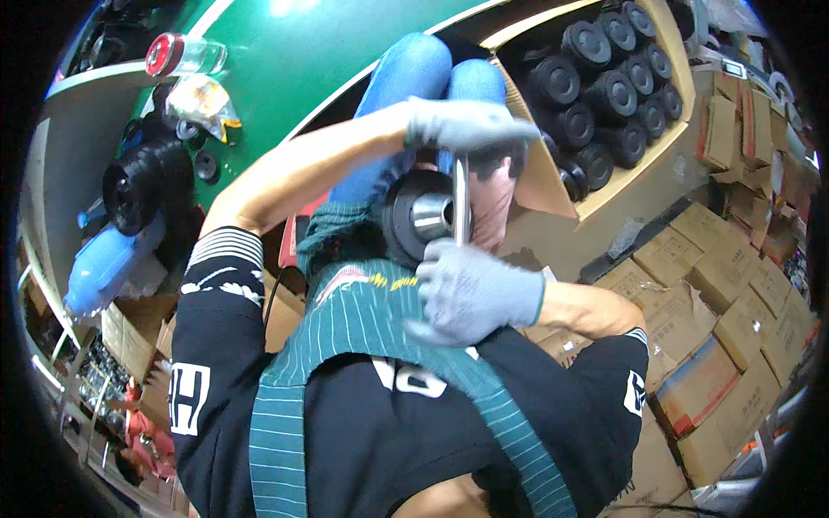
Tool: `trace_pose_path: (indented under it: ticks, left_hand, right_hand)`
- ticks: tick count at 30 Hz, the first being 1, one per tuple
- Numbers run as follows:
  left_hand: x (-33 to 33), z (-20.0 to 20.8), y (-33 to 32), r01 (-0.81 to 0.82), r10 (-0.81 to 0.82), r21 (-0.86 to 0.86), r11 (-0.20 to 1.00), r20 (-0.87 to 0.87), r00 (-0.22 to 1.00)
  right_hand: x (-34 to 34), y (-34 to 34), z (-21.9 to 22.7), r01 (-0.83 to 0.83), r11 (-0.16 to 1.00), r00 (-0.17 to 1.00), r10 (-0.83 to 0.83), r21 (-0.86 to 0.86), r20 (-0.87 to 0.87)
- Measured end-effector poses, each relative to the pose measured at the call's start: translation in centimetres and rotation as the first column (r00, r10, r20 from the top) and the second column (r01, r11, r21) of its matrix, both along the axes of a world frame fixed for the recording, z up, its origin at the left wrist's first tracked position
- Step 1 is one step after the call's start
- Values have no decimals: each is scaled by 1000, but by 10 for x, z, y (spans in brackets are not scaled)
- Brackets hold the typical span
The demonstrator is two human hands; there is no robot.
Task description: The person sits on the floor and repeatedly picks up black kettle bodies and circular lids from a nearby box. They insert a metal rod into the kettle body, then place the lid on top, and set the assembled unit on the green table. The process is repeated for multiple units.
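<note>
I sit with a black round part [401, 226] in my lap. A silver metal hub [432, 215] stands out of its middle. Just right of the hub, a shiny metal bar [461, 198] runs between my two grey-gloved hands. My right hand [475, 292] is closed round the bar's near end. At the far end my left hand [471, 127] lies over the bar, smeared by motion, so its finger position is unclear. Beneath its fingertips is a dark thing [511, 157] that I cannot make out.
An open carton [553, 183] of several black round parts [590, 43] stands at far right. Stacked cartons [704, 324] fill the right side. On the green table [298, 43] are a red-lidded jar [181, 55], a plastic bag [203, 102] and black rings [142, 190]. Blue plastic [112, 263] hangs left.
</note>
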State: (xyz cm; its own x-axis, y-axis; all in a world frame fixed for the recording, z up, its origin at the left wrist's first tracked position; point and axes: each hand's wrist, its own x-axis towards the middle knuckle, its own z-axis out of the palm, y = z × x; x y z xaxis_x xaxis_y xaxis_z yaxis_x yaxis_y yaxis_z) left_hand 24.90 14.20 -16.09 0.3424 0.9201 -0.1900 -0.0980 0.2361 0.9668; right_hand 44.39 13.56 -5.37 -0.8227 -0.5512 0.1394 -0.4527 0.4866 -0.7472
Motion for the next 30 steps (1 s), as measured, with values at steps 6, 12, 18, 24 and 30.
trace_pose_path:
  ticks: [6, 12, 18, 24, 30]
  left_hand:
    - [29, -16, 25, 151, -152, 105, 983, 9, 988]
    - [7, -37, 18, -45, 74, 322, 946, -80, 994]
    - [-115, -3, -70, -554, 574, 149, 819, -214, 791]
    - [-191, -104, -189, -346, 752, 676, 651, -635, 174]
    - [-147, -102, -187, -783, 600, 534, 318, -753, -271]
  right_hand:
    - [-50, -34, 2, -141, 968, 983, 112, 209, 143]
    - [-23, -12, 4, 173, 984, 985, -172, 38, -31]
    - [45, -8, -21, 875, 444, 443, -895, -192, -48]
    - [50, -36, -66, 845, 525, 497, -841, 103, 212]
    - [46, -35, -53, 894, 448, 445, -885, -10, 137]
